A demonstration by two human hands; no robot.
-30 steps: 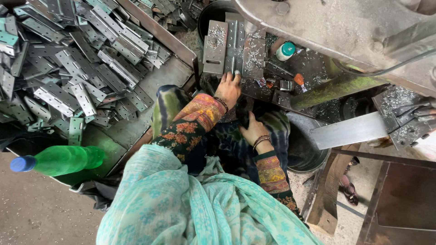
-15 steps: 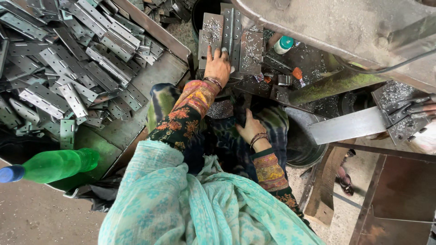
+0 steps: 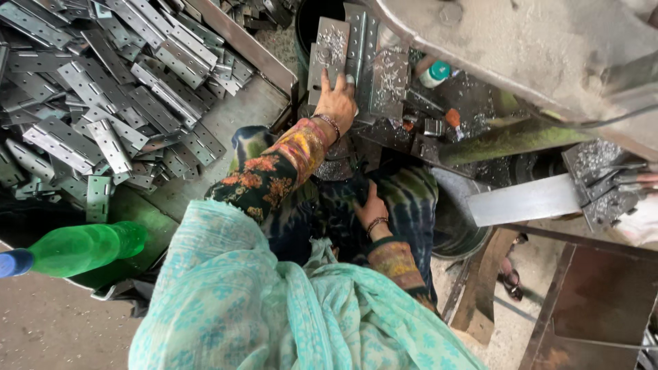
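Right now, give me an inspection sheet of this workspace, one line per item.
Surface: machine bed, dark and strewn with metal shavings.
Job's things: perforated metal plate lying flat on the bed, under the left hand.
Clutter: pile of hinge plates on the left; green plastic bottle; small teal-capped bottle.
Grippers: left hand pressed flat on the plate; right hand resting low at the lap, holding nothing visible.
Cables: thin cable at right.
Surroundings: dark bucket; concrete floor.

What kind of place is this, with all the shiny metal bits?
Probably a small metal workshop. A big pile of punched metal plates lies on one side, the person's left hand presses a plate on a shaving-covered machine bed, under a heavy machine arm.
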